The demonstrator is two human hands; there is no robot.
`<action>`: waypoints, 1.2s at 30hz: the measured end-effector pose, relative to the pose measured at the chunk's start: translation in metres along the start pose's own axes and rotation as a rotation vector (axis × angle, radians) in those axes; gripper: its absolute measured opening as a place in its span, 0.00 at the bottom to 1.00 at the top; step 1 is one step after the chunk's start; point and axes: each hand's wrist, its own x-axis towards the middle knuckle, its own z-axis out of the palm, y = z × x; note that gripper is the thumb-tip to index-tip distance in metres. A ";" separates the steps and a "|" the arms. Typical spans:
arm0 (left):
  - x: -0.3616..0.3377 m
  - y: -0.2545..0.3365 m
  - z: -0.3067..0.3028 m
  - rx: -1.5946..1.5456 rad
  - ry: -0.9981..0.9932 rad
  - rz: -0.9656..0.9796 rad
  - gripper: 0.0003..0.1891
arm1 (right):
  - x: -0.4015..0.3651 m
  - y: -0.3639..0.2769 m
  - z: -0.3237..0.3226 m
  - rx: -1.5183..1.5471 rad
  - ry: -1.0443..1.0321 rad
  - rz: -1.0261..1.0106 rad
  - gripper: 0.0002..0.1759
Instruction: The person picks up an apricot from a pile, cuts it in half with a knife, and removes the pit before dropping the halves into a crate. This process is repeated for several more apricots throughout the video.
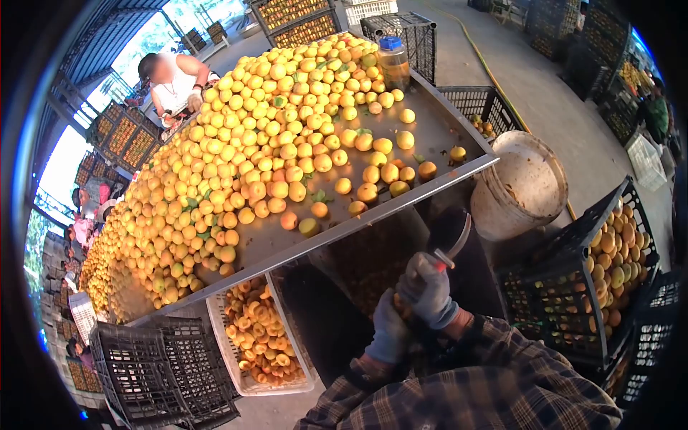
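Observation:
Both my hands wear grey gloves and are together over my lap, below the table edge. My right hand (428, 290) is closed around a knife (461, 240) with a curved blade pointing up and a bit of red near the handle. Just to its lower left, my left hand (389, 328) is closed, its fingers curled against the right hand. A small orange-brown patch shows between them, apparently an apricot (403, 308), mostly hidden by the gloves. In front of my hands, a large heap of yellow-orange apricots (265, 143) covers much of the metal table (441, 129).
A white crate (213, 315) of halved apricots stands left of my legs, beside black crates (165, 373). On my right are a dirty white bucket (527, 179) and a black crate (552, 287) of fruit. A jar (394, 68) stands on the table; another person (172, 86) works across it.

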 end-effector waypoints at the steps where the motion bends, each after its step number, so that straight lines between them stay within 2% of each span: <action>1: 0.000 -0.010 -0.002 0.000 0.005 -0.006 0.16 | -0.001 0.001 0.001 -0.013 -0.038 -0.017 0.20; 2: 0.002 -0.025 -0.005 -0.222 -0.072 -0.023 0.16 | -0.005 0.005 0.003 -0.011 -0.038 -0.010 0.20; 3: 0.003 -0.021 -0.006 -0.445 -0.147 -0.039 0.16 | -0.011 0.011 0.006 0.095 -0.081 0.095 0.19; 4: 0.002 -0.016 -0.008 -0.444 -0.145 -0.038 0.16 | -0.013 0.014 0.009 0.199 -0.126 0.193 0.18; 5: -0.003 -0.010 -0.013 -0.910 -0.089 -0.388 0.12 | -0.015 0.014 0.013 0.203 -0.121 0.192 0.18; 6: -0.001 -0.001 -0.013 -1.367 -0.025 -0.744 0.12 | -0.014 0.011 0.017 0.152 -0.094 0.169 0.18; 7: 0.003 -0.002 -0.013 -1.365 -0.030 -0.741 0.12 | -0.013 0.007 0.021 0.101 -0.070 0.147 0.17; 9: 0.017 -0.003 -0.014 -0.071 -0.165 0.200 0.14 | -0.013 -0.005 0.025 0.058 -0.049 0.094 0.16; 10: 0.019 0.000 -0.014 -0.073 -0.161 0.205 0.14 | -0.012 -0.015 0.028 0.016 -0.073 -0.032 0.16; 11: 0.021 0.003 -0.012 -0.592 -0.249 0.053 0.13 | -0.011 -0.023 0.027 -0.025 -0.093 -0.161 0.16; 12: 0.023 0.009 -0.010 -1.110 -0.336 -0.113 0.11 | -0.008 -0.027 0.023 -0.045 -0.101 -0.184 0.15; 13: 0.022 0.018 -0.008 -1.114 -0.347 -0.114 0.11 | -0.007 -0.028 0.022 -0.051 -0.097 -0.193 0.15; 15: 0.018 0.036 -0.006 0.146 -0.056 0.127 0.28 | -0.005 -0.026 0.020 -0.159 -0.076 -0.227 0.14; 16: 0.018 0.030 -0.006 0.145 -0.056 0.130 0.28 | -0.006 -0.022 0.015 -0.188 -0.090 -0.256 0.14; 18: 0.013 0.015 -0.004 0.136 0.025 0.275 0.22 | -0.007 -0.015 0.016 -0.229 -0.081 -0.271 0.14; 19: 0.013 0.011 -0.004 0.139 0.028 0.269 0.22 | -0.009 -0.011 0.016 -0.268 -0.068 -0.286 0.14; 21: 0.016 0.010 -0.001 -1.313 -0.031 -0.502 0.17 | -0.012 -0.003 0.010 -0.282 -0.078 -0.239 0.14; 22: 0.014 0.012 0.001 -1.316 -0.031 -0.503 0.17 | -0.014 -0.002 0.010 -0.278 -0.084 -0.176 0.15; 23: 0.012 0.016 0.004 -1.106 0.008 -0.423 0.15 | -0.016 0.000 0.009 -0.274 -0.090 -0.113 0.15; 24: 0.009 0.020 0.004 -0.895 0.047 -0.345 0.19 | -0.017 0.004 0.007 -0.176 -0.100 -0.042 0.16; 25: 0.008 0.023 0.002 -0.896 0.052 -0.348 0.19 | -0.017 0.008 0.006 -0.175 -0.098 -0.037 0.16; 27: 0.007 0.028 -0.006 -0.193 -0.065 0.062 0.21 | -0.018 0.014 0.008 -0.043 -0.231 -0.005 0.16; 28: 0.007 0.023 -0.005 -0.194 -0.063 0.060 0.21 | -0.018 0.015 0.010 -0.043 -0.231 -0.002 0.16; 30: 0.013 0.008 -0.004 -0.822 -0.099 -0.217 0.13 | -0.016 0.010 0.018 -0.004 -0.082 -0.039 0.16; 31: 0.017 0.004 -0.003 -0.823 -0.100 -0.210 0.13 | -0.013 0.004 0.019 -0.007 -0.088 -0.042 0.16; 33: 0.022 -0.001 -0.004 -1.147 -0.006 -0.529 0.22 | -0.006 -0.015 0.015 0.092 -0.066 -0.131 0.16; 34: 0.023 0.013 -0.005 -1.147 -0.007 -0.524 0.22 | -0.003 -0.026 0.019 0.083 -0.023 -0.134 0.16; 35: 0.022 0.029 -0.007 -0.836 -0.086 -0.299 0.21 | 0.000 -0.031 0.015 0.080 -0.028 -0.139 0.16; 36: 0.024 0.040 -0.010 -0.522 -0.157 -0.078 0.20 | 0.003 -0.036 0.010 -0.085 -0.035 -0.142 0.16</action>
